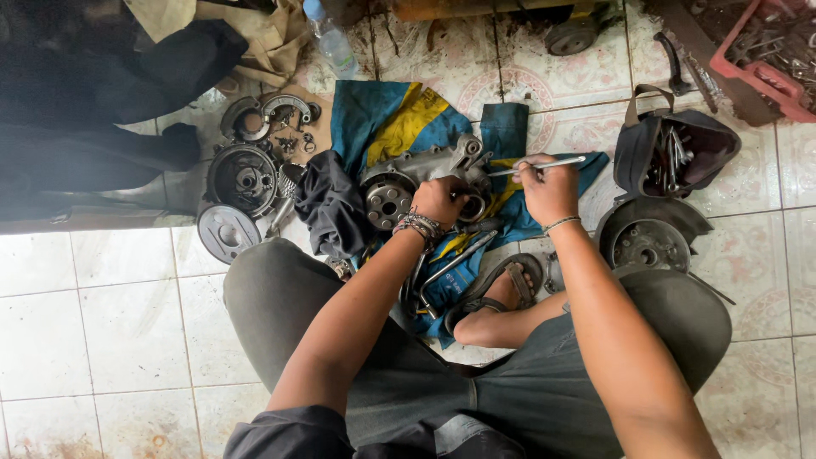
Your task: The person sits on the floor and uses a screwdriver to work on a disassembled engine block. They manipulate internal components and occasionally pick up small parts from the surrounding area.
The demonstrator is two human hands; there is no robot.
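A grey metal engine casing (pixel 406 177) lies on a blue and yellow cloth (pixel 379 119) on the tiled floor. My left hand (pixel 438 201), with beaded bracelets at the wrist, grips the casing's right end near a round opening. My right hand (pixel 548 189) is closed around a thin metal rod-like tool (pixel 537 167) that points left toward the casing. A dark rag (pixel 330 206) lies against the casing's left side.
Round metal drum parts (pixel 242 178) and a cover plate (pixel 225 231) lie at left with small loose pieces. A black tool bag (pixel 676 153) and a round hub part (pixel 650 242) sit at right. A plastic bottle (pixel 331 38) stands behind. My sandalled foot (pixel 501 293) rests below the cloth.
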